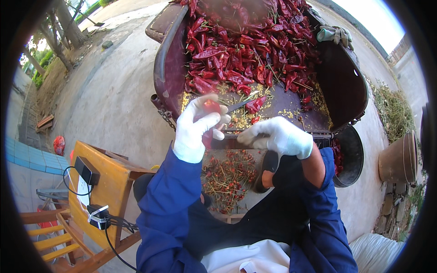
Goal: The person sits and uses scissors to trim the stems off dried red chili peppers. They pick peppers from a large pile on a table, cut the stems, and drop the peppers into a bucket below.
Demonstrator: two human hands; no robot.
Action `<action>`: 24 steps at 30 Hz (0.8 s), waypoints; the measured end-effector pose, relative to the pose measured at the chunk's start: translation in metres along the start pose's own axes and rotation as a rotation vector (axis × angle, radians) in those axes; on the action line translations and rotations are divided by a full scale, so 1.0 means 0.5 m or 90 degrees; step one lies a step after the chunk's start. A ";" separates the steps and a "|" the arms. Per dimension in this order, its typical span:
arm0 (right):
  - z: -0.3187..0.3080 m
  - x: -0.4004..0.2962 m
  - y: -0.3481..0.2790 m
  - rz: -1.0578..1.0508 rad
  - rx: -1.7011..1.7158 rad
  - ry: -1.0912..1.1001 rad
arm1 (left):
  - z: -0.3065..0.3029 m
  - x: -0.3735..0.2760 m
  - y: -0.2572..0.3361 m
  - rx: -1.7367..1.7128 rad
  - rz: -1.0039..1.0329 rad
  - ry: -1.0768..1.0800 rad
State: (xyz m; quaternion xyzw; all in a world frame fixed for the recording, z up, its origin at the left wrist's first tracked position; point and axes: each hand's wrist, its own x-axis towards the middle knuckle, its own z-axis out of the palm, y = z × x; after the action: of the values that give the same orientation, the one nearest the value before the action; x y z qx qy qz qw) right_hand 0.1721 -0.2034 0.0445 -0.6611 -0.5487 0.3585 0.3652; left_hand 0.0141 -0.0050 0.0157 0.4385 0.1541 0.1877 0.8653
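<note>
My left hand (196,128), in a white glove, holds a dried red chili pepper (211,106) between thumb and fingers, above the near edge of a cart bed. My right hand (280,136), also gloved, is at that edge with its fingers curled and blurred; whether it holds anything is unclear. A dark, narrow blade-like tool (238,105) extends from beside my left fingers to a loose red chili pepper (255,104). Behind lies a large heap of dried red chili peppers (235,61), with yellow seeds (263,92) scattered on the bed.
Stems and red bits (228,177) lie on the ground between my feet. A black bucket (351,157) with peppers stands right of the cart. At left is a wooden stool (99,191) with a cable and black boxes. Work gloves (336,36) hang on the cart's side wall.
</note>
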 end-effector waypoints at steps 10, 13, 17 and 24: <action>-0.015 0.088 0.135 0.017 -0.631 0.294 | -0.007 0.006 -0.004 -0.094 0.012 -0.059; -0.011 0.096 0.144 0.040 -0.665 0.316 | -0.006 0.008 -0.008 -0.031 0.016 -0.057; -0.004 0.089 0.136 0.044 -0.603 0.427 | 0.002 0.004 -0.012 0.014 0.013 -0.012; 0.043 0.070 0.048 -0.005 -0.181 0.572 | 0.040 0.001 -0.028 0.279 0.054 0.026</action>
State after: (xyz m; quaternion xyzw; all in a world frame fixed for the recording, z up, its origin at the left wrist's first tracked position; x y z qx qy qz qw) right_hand 0.1694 -0.1701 0.0107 -0.7921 -0.3821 -0.0433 0.4740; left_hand 0.0257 -0.0266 0.0155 0.6185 0.1901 0.1946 0.7372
